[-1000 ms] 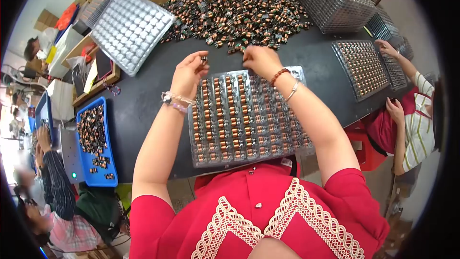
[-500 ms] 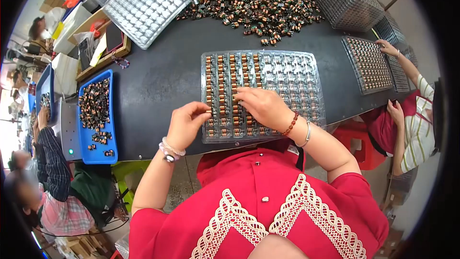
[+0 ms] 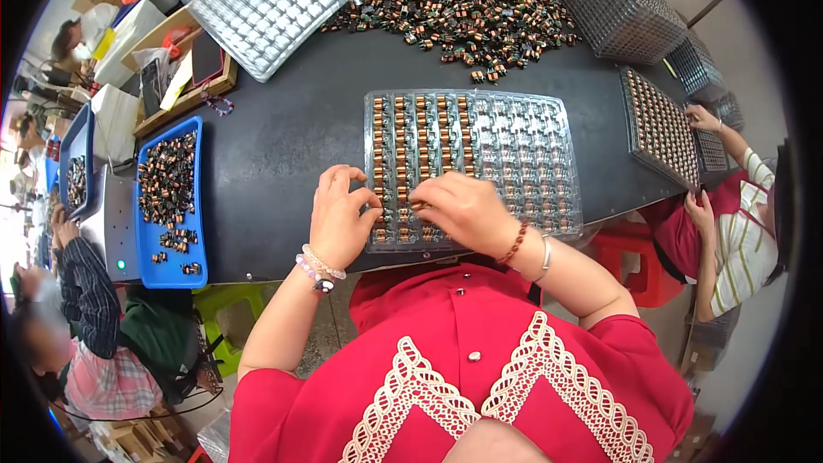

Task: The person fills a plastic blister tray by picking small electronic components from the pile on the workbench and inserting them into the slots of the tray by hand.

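A clear plastic tray (image 3: pixel 527 231) lies in front of me on the dark table. Copper-wound coils (image 3: pixel 399 133) fill several columns on its left side; the pockets on its right side look clear and shiny. At the tray's left edge is my left hand (image 3: pixel 337 221), thumb and fingertips drawn together over the rim, and whatever they hold is hidden. My right hand (image 3: pixel 467 213) is over the tray's lower middle, its thumb and fingers pinched on a small copper coil (image 3: pixel 417 204).
A big heap of loose coils (image 3: pixel 463 9) covers the table's back. More coils lie in a blue tray (image 3: pixel 199 240) at left. Stacked clear trays (image 3: pixel 621 13) stand at back right, an angled tray (image 3: pixel 266 13) at back left. Co-workers' hands (image 3: pixel 705 118) work on both sides.
My right hand has moved slightly down and left over the tray. My left hand has shifted a little, its fingers rising along the left edge. At right, the co-worker's filled tray is now tilted.
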### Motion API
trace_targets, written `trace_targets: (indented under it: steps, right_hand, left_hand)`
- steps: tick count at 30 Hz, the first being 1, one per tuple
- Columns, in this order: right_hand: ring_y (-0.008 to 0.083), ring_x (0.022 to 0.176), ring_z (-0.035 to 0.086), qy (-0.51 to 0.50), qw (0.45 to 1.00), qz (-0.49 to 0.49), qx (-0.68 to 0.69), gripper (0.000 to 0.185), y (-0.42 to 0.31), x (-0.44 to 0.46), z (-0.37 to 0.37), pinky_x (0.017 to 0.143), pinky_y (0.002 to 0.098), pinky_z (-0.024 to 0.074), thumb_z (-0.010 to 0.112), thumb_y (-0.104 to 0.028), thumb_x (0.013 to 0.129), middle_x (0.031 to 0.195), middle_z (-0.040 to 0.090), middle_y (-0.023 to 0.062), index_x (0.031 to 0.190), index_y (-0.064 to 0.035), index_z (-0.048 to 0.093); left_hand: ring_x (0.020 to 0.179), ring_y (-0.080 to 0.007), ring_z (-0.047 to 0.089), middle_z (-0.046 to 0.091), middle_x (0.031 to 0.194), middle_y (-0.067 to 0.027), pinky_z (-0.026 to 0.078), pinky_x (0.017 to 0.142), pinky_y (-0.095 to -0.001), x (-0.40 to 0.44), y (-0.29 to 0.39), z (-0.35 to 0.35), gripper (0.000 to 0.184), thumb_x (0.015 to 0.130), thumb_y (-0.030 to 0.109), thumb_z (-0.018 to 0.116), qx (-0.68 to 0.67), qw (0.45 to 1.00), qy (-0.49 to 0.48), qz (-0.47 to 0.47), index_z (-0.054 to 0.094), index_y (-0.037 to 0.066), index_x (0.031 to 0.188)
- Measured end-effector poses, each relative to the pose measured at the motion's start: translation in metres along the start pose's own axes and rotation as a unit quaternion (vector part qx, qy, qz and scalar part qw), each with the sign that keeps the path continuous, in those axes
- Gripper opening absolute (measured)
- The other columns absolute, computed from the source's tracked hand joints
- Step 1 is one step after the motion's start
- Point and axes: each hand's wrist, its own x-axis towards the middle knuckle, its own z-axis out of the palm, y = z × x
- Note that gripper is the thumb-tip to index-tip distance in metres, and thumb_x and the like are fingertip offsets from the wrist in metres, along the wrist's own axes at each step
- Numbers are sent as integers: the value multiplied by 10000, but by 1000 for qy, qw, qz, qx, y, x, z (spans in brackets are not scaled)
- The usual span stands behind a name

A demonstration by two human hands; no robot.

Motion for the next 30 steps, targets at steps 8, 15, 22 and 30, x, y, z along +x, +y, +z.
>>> trace_targets:
  steps: [8,15,22,30]
  right_hand:
    - [179,826,606,-2,999,-7,-43,221,-7,-5,24,676,292,513,748,-195,729,952,636,15,913,-108,664]
    - [198,822,599,-15,999,-7,-49,218,-7,-13,29,723,325,491,729,-184,742,956,610,27,929,-90,667]
    - [238,924,607,-71,993,58,78,177,11,-3,10,801,353,498,674,-204,826,1011,611,72,939,-68,666]
    - [311,955,628,29,928,348,-127,438,162,40,-71,826,411,508,719,-220,789,1095,628,115,1207,-175,597]
  left_hand:
    - [1123,-320,494,578,1065,-106,423,936,-414,-1,-9,3,127,741,47,706,-31,994,96,29,671,45,863]
    - [1112,-311,504,581,1066,-106,428,926,-407,3,-8,3,116,756,43,696,-35,994,104,25,666,42,868]
    - [1073,-313,514,585,1042,-108,430,920,-403,48,5,4,154,775,46,675,-45,991,106,72,659,52,928]
    - [1042,-305,578,545,1205,-113,483,879,-396,212,19,51,474,767,135,723,-44,999,11,23,551,95,1208]
